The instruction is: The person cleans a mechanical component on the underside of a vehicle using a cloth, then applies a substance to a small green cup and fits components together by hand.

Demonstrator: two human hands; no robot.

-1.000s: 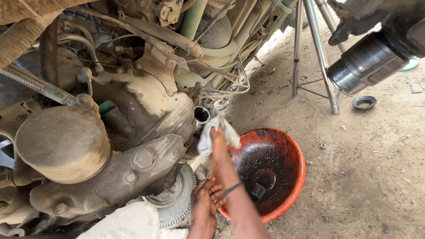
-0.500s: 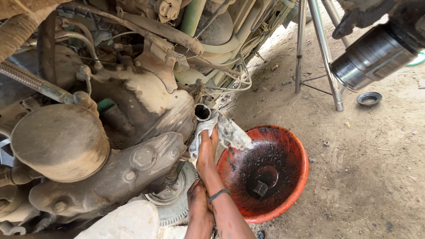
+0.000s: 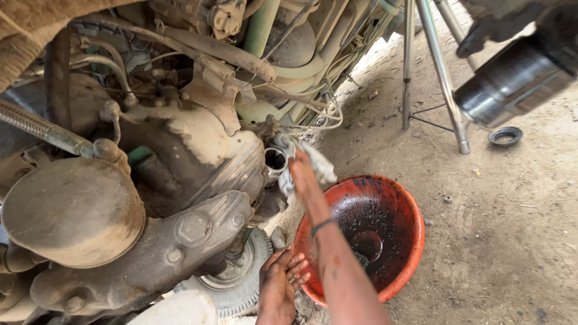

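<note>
My right hand [image 3: 303,174] is stretched up to the dusty engine and is shut on a dirty white rag [image 3: 323,167]. It presses the rag against a small round metal opening [image 3: 276,159] on the engine's side. A dark band circles that wrist. My left hand [image 3: 280,284] rests lower down with its fingers apart, touching the toothed pulley [image 3: 236,290] and holding nothing. Just right of my arm, an orange basin [image 3: 416,224] with dark oil in it sits on the ground.
At the top right, another person's dark-gloved hand [image 3: 495,25] holds a black cylindrical filter [image 3: 512,81]. Metal stand legs [image 3: 447,81] and a black rubber ring [image 3: 504,137] are on the dirt behind the basin. A large round housing [image 3: 72,210] bulges at the left.
My right hand has carried the rag up from beside the basin's rim to the round opening. My left hand has stayed by the pulley.
</note>
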